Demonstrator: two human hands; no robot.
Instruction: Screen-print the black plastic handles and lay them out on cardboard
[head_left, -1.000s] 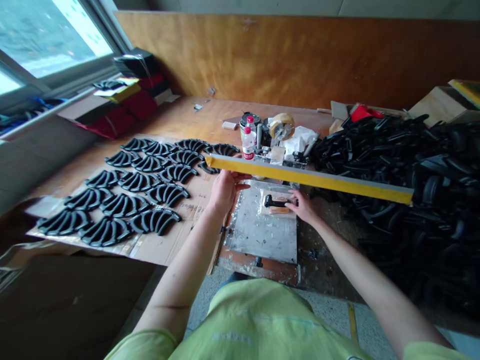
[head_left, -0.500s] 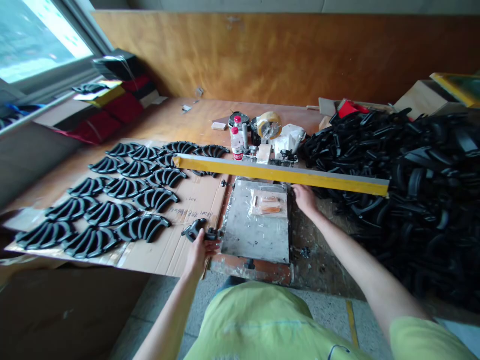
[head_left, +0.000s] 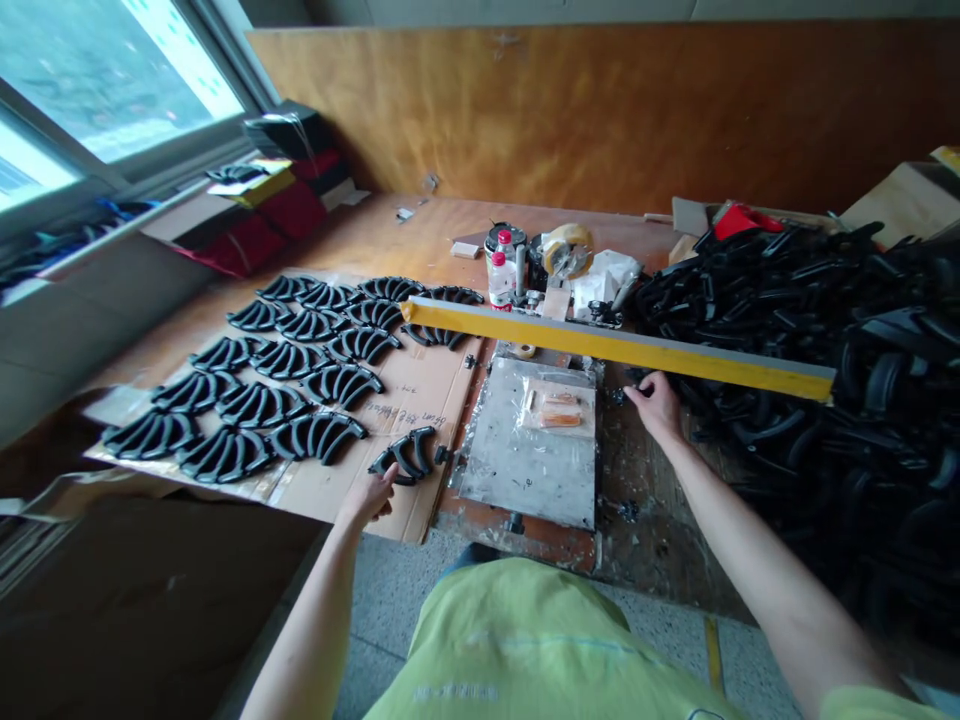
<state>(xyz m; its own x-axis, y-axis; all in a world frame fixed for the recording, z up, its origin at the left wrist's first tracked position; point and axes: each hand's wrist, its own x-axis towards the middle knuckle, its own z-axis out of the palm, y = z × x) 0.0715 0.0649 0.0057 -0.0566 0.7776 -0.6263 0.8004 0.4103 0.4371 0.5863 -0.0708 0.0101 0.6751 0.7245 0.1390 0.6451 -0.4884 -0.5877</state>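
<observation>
My left hand (head_left: 369, 494) is at the front of the cardboard sheet (head_left: 409, 515), fingers curled, its fingertips on the left end of a black curved part (head_left: 409, 458). That part lies in a small fan with another like it. My right hand (head_left: 657, 408) is closed in a pinch just right of the grey metal plate (head_left: 529, 470), below the yellow bar. A small black knob-like piece (head_left: 616, 396) sits at its fingertips. What the pinch holds, if anything, is too small to make out.
Several rows of fanned black curved parts (head_left: 259, 405) cover the cardboard's left. A long yellow bar (head_left: 615, 347) spans above the plate. At right rises a big heap of black parts (head_left: 795, 300). Bottles (head_left: 500, 285) and a tape roll (head_left: 568, 250) stand behind the bar.
My left hand has drawn slightly left relative to the plate, and the black part now lies fanned out on the cardboard. My right hand has moved right, away from the plate's edge.
</observation>
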